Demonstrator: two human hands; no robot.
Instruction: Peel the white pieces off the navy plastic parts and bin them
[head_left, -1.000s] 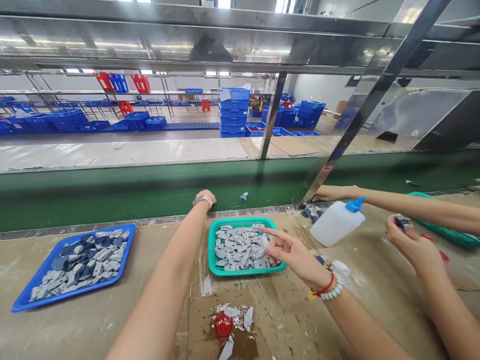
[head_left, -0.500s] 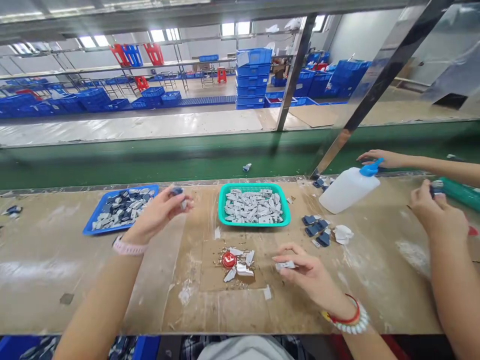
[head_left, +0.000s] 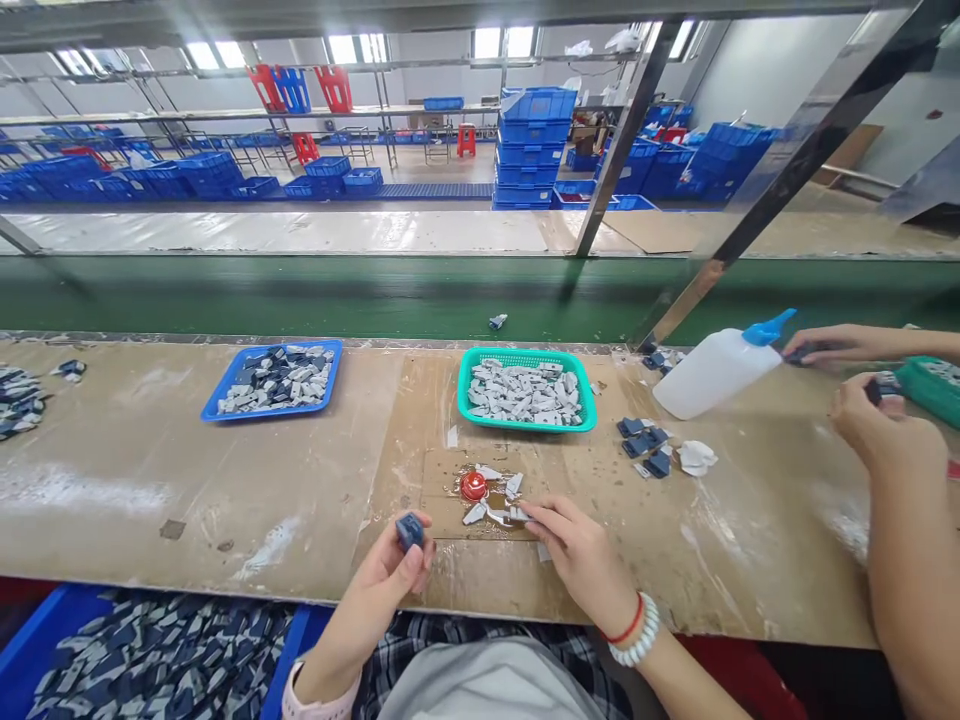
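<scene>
My left hand [head_left: 386, 575] is closed around a small dark blue plastic piece [head_left: 409, 529], held upright at the near edge of the bench. My right hand [head_left: 574, 545] pinches a small grey piece [head_left: 517, 514] down on a cardboard patch [head_left: 480, 510], next to a red round cap [head_left: 473, 486] and a few loose grey pieces. Behind them stands a teal basket [head_left: 465, 385] full of grey pieces. A blue tray [head_left: 217, 398] of grey and dark pieces lies further left.
Another person's hands [head_left: 874, 430] work at the right, beside a tilted white bottle with a blue nozzle [head_left: 716, 368]. Dark blue pieces [head_left: 643, 445] lie near it. A green conveyor belt [head_left: 300, 295] runs behind the bench. A blue bin of pieces [head_left: 135, 655] sits below left.
My left hand has come back from the blue tray to the near edge, carrying the dark blue piece. My right hand has moved left with the grey piece to the red cap.
</scene>
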